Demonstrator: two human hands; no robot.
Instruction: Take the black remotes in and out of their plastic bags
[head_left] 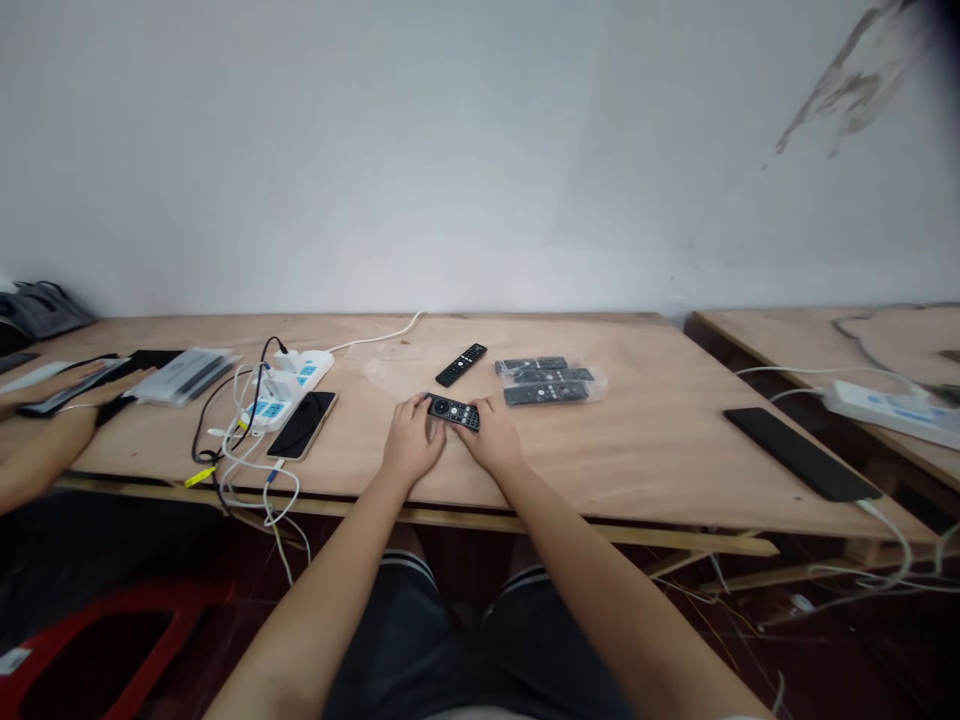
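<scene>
Between my two hands is a black remote control (453, 411), lying sideways with its buttons facing up, near the front edge of the table. My left hand (412, 437) grips its left end and my right hand (493, 434) its right end. Just beyond it, a second black remote control (460, 365) lies bare and slanted on the wood. To the right are several remote controls (546, 392) in clear plastic sleeves, side by side. A crumpled clear plastic sleeve (386, 378) rests left of the bare remote.
Left of my hands lie a phone (302, 425) and a white power strip (289, 388) with tangled cables. At far left, a co-worker's hands (112, 385) touch flat packages (184, 375). A dark power bank or phone (799, 453) with a cable sits right. A gap separates another table (825, 335).
</scene>
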